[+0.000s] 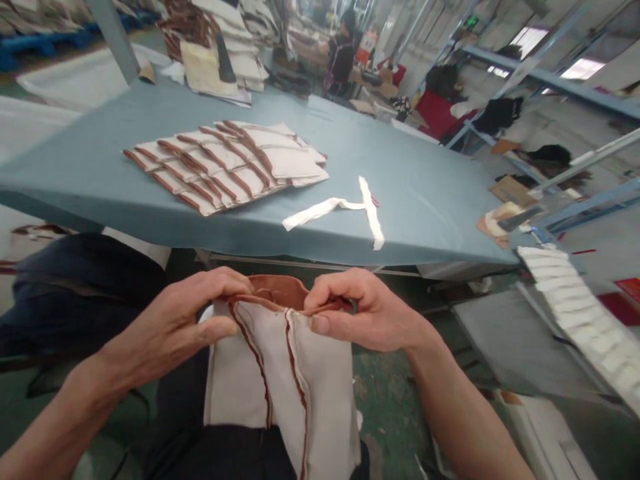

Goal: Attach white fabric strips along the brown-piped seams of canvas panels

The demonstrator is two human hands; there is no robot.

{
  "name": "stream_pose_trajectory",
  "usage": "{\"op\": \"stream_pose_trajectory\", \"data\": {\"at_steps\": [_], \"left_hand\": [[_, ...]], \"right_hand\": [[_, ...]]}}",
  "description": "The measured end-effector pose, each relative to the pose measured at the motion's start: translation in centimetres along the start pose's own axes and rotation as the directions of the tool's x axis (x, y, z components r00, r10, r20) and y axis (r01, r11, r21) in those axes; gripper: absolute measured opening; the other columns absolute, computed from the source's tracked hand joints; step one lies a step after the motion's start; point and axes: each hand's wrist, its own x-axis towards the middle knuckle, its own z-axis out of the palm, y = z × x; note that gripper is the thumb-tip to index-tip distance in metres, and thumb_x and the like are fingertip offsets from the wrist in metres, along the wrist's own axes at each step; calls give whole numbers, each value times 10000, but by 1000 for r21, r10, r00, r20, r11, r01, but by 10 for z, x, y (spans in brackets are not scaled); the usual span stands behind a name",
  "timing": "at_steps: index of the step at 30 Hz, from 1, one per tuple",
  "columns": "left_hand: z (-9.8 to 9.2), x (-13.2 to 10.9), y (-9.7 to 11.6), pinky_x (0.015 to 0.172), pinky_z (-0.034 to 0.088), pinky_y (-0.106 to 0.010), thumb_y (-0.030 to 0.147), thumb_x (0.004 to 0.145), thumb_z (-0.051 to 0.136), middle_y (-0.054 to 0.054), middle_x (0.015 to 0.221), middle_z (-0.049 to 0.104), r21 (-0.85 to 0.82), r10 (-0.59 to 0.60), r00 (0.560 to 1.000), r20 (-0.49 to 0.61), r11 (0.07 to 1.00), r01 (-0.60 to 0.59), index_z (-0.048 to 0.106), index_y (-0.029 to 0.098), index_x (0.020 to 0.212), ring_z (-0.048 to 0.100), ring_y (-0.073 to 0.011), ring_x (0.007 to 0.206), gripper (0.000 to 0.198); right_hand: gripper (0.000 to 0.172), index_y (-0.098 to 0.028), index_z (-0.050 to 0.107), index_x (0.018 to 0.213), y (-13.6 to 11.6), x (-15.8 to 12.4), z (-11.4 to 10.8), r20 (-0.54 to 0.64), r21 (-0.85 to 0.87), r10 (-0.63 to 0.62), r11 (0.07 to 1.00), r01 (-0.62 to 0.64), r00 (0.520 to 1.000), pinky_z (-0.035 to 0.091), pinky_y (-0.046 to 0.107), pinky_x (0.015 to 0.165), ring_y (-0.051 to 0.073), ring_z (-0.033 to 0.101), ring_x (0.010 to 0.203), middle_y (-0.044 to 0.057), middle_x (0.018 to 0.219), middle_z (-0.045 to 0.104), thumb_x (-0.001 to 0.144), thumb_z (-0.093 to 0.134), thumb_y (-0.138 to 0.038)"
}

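Observation:
Over my lap hangs a sewn fabric piece (327, 380), off-white outside with brown seam edges and a brown inner side showing at its open top. My left hand (200, 310) pinches the top edge at its left, thumb on the white face and fingers over the rim. At the right of the same edge, my right hand (357, 310) grips the rim between thumb and bent fingers. A small dark green thing shows by the right fingers; I cannot make out what it is. Between the hands the rim gapes open.
Ahead is a blue-covered table (425, 200) bearing a spread stack of similar white-and-brown pieces (225, 163) and white strips (335, 205). More bundles (215, 57) stand at its far left. A row of white folded pieces (585, 313) lies at right, near metal shelving (550, 73). A person (343, 53) is farther back.

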Motion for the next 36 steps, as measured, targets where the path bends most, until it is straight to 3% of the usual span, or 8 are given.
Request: {"op": "stream_pose_trajectory", "data": {"at_steps": [3,6,9,13,19,25,30,36], "left_hand": [[5,14,14,972,554,-266,741,926,744,-63,1184,835,-155,129,991,33,980,-123,797,232,1179,754,-239,1105,571],[4,27,29,823,545,-233,627,885,857,-11,972,817,-253,143,984,109,961,-112,794,227,1020,736,-182,891,427],[1,34,36,680,488,-205,456,956,814,27,782,724,-342,133,973,188,938,-62,740,188,851,643,-128,711,297],[3,35,35,588,426,-184,335,969,748,46,699,646,-423,96,967,236,906,13,735,168,817,556,-96,622,226],[10,29,32,550,437,-186,335,967,706,28,670,627,-432,-8,968,252,894,120,742,155,792,521,-100,593,254],[14,25,26,534,457,-173,332,964,709,26,660,633,-491,-38,965,260,855,166,766,159,813,537,-98,575,236],[14,24,30,502,412,-165,312,967,636,42,675,592,-445,-46,968,246,882,155,682,161,758,493,-79,556,262],[12,22,43,499,351,-169,200,898,546,69,599,518,-194,-20,993,115,980,42,551,187,666,451,-66,525,232]], "right_hand": [[238,-147,716,915,1,2,4,31,-45,-73,996,75,997,310,200,524,68,385,590,-39,744,566,999,777,-362],[230,-156,718,908,2,3,4,25,-104,-139,985,141,990,397,213,615,86,462,654,-22,796,623,1027,758,-349],[278,-156,714,918,3,4,2,13,-161,-132,978,132,991,426,228,666,105,531,722,-2,837,656,1051,732,-399],[354,-152,700,923,9,7,2,9,-152,-66,986,67,998,439,229,668,110,543,732,5,840,665,1061,704,-478],[426,-138,705,944,28,16,4,30,-94,2,996,1,1000,467,237,712,110,533,736,4,842,668,1034,715,-554],[407,-132,709,932,45,23,6,58,81,27,996,-32,998,464,231,718,110,528,758,-3,848,652,982,784,-529],[370,-134,705,921,44,24,10,45,87,6,996,-10,999,437,224,698,98,498,723,-36,787,602,973,795,-489],[199,-151,687,879,26,25,13,26,-130,-47,990,50,999,406,222,677,92,490,693,-45,754,594,981,718,-319]]}}
